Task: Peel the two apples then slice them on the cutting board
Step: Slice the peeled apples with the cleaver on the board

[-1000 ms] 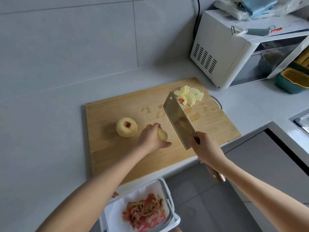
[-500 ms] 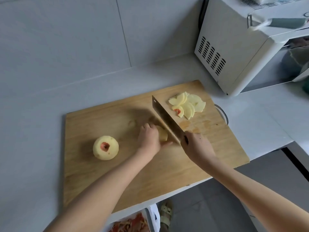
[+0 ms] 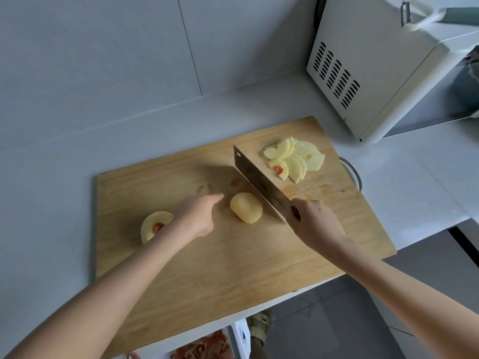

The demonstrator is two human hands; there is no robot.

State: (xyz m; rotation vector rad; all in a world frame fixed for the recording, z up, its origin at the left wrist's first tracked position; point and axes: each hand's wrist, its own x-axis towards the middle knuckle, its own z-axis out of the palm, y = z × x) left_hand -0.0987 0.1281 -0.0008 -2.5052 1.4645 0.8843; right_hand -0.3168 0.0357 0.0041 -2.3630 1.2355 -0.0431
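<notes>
You see cutting board (image 3: pixel 233 260): light tan wood, fine grain | apple piece (image 3: pixel 246 211): pale yellow | peeled apple (image 3: pixel 148 230): pale yellow, red-orange core spot | slices (image 3: pixel 295 159): cream, one with red trace | your cleaver (image 3: pixel 259 182): steel grey | microwave (image 3: pixel 368 73): off-white, rows of dark vent slots

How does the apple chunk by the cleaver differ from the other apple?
The apple chunk is a smaller cut piece, fully in view; the whole apple is bigger, partly behind the left forearm. The whole apple shows a reddish pit; the apple chunk only pale flesh. Both are peeled, on the cutting board.
</notes>
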